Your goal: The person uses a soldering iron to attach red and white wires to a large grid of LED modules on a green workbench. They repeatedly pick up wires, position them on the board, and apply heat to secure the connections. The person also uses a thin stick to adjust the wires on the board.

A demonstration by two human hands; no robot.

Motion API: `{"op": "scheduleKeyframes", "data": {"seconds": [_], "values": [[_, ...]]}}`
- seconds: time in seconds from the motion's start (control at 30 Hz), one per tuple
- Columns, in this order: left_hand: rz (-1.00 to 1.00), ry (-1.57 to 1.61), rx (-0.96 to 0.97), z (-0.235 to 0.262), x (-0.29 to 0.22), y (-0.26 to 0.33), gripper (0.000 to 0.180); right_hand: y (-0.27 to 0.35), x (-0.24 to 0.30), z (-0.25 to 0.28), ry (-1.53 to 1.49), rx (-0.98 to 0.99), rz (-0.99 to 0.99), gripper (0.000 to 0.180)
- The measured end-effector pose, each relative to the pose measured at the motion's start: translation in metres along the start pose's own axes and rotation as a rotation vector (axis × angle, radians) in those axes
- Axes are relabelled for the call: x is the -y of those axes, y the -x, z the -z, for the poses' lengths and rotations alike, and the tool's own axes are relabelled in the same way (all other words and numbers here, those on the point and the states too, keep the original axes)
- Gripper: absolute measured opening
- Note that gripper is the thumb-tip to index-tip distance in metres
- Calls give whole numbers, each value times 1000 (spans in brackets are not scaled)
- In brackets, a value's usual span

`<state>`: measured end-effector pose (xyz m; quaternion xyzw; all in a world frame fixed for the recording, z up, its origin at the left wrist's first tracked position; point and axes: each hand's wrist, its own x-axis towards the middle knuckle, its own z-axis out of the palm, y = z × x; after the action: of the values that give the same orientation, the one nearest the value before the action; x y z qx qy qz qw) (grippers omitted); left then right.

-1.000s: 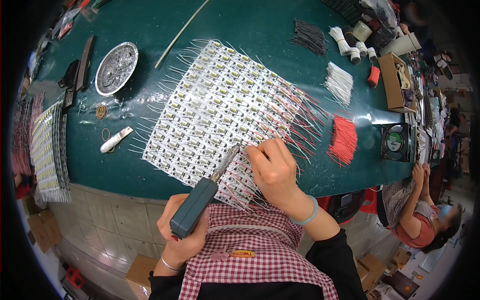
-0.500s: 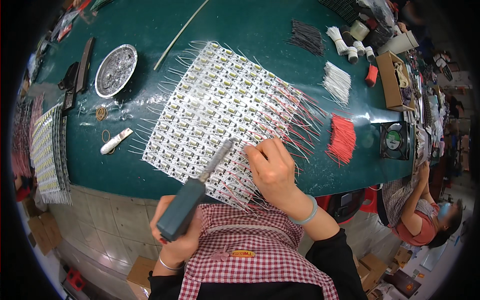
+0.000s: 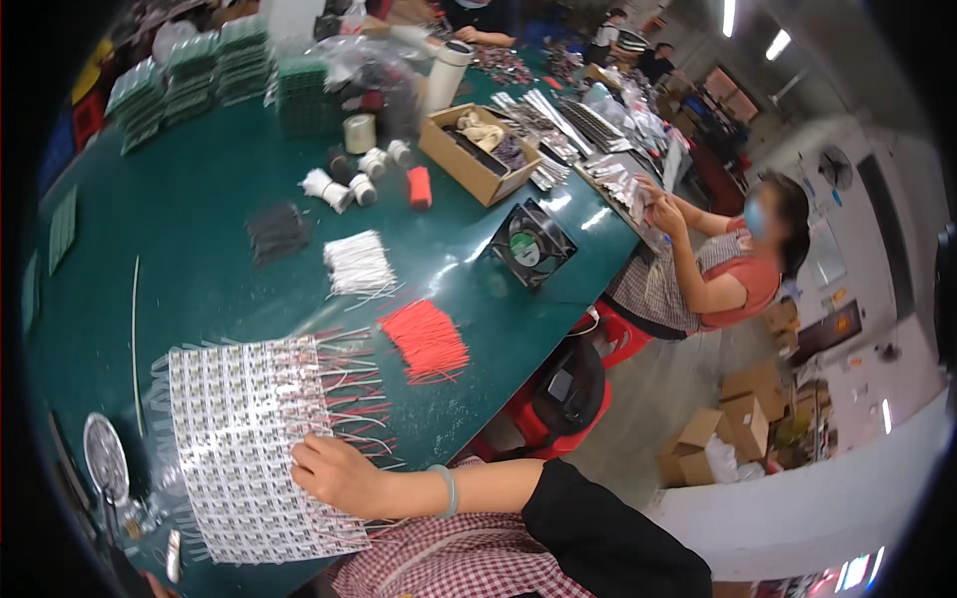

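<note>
A white circuit panel (image 3: 234, 448) lies on the green desk (image 3: 199, 229) beneath the right hand (image 3: 334, 478), rows of small parts gridding its face, red and white wires (image 3: 349, 383) fringing its right edge. That hand curls; whether it pinches anything I cannot tell, nor can I for the cropped left hand (image 3: 157, 586).

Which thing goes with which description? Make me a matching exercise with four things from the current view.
Things:
1. Right hand
2. Cardboard box
3. Fan
4. Bangle

Descriptions:
A. Black, square-framed
B. Pale, ring-shaped, worn by the person
C. Over the white circuit-board sheet
D. Brown, open-topped, on the table

Pairs: 1-C, 2-D, 3-A, 4-B
</note>
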<state>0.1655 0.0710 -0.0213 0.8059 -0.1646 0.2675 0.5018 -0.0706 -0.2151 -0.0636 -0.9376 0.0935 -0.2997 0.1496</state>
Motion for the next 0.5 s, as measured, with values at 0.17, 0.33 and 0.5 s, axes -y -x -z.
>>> {"op": "scheduleKeyframes", "data": {"seconds": [0.17, 0.33, 0.5], "values": [[87, -8, 174, 9, -14, 24, 17, 3, 5, -9, -12, 2, -27, 9], [705, 469, 244, 11, -88, 53, 12, 3, 7, -12, -19, -44, -25, 9], [921, 574, 380, 26, -86, 82, 9, 3, 8, -5, -29, -50, -55, 10]]}}
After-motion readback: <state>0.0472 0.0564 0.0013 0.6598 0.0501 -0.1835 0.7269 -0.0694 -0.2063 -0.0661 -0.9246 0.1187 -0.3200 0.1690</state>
